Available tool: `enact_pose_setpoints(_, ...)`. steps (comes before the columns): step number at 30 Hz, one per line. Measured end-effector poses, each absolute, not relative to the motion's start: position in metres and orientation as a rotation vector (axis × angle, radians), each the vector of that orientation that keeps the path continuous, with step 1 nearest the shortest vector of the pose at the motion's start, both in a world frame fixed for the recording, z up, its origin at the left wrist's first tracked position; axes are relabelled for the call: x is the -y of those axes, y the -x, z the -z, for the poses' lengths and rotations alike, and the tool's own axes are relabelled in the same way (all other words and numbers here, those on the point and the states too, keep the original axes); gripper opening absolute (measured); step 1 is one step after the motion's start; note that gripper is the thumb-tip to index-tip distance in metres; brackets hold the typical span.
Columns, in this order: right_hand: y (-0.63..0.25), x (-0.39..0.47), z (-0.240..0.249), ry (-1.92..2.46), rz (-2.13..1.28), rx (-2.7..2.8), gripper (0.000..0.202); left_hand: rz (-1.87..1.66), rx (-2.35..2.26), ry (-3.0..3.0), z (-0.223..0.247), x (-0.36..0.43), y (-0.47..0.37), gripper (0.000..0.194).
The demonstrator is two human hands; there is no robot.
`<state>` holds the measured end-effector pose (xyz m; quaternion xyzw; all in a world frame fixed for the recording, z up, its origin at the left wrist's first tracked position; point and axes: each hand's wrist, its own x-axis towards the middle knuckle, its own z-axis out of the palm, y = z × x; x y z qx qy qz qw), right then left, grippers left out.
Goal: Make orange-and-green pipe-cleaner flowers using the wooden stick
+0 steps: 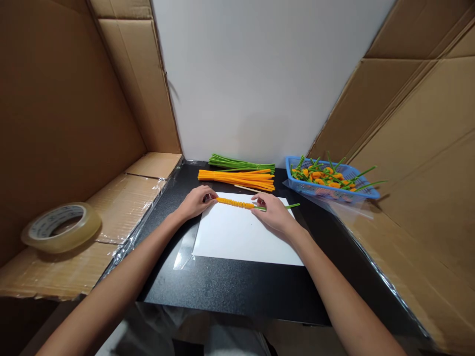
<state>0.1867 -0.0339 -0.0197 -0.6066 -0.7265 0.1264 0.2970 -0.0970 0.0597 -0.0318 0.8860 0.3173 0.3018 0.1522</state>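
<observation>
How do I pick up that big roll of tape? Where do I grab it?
I'd pinch the side of the tape roll nearest the black table, coming from above. It lies flat with its hole facing up, so fingers could go inside and your thumb outside. The cardboard wall stands on the other side.

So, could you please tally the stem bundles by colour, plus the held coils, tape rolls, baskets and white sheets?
Green stem bundle: 1
Orange stem bundle: 1
Held orange coil: 1
Tape roll: 1
Blue basket: 1
White sheet: 1
Total: 6
</observation>
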Motion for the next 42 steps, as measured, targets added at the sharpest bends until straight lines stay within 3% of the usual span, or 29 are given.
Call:
enact_pose_setpoints(3, -0.172, 0.039, 0.020, 1.519, -0.290, 1.997, 0.046, -0.933, -0.842, -2.526, 0.030, -0.051, 0.090, 0.010)
enact_pose_setpoints(5, -0.161, 0.042, 0.021, 1.449, -0.294, 2.039, 0.043, -1.004, -0.734, -2.472, 0.026, -0.041, 0.083, 0.009)
enact_pose_setpoints(9, -0.146, 0.045, 0.021, 1.302, -0.384, 2.023, 0.015, -1.141, -0.537, -2.389, 0.019, -0.021, 0.067, 0.012)
enact_pose_setpoints(19, -0.144, 0.048, 0.019, 1.127, -0.448, 1.921, 0.022, -1.355, -0.452, -2.456, 0.020, -0.007, 0.058, 0.006)
enact_pose_setpoints(34, -0.135, 0.051, 0.018, 1.147, -0.521, 1.892, 0.029, -1.406, -0.476, -2.489, 0.018, 0.004, 0.051, 0.007)
enact_pose_setpoints(42, -0.133, 0.053, 0.016, 1.039, -0.647, 1.752, 0.019, -1.448, -0.488, -2.409, 0.010, 0.013, 0.049, 0.007)
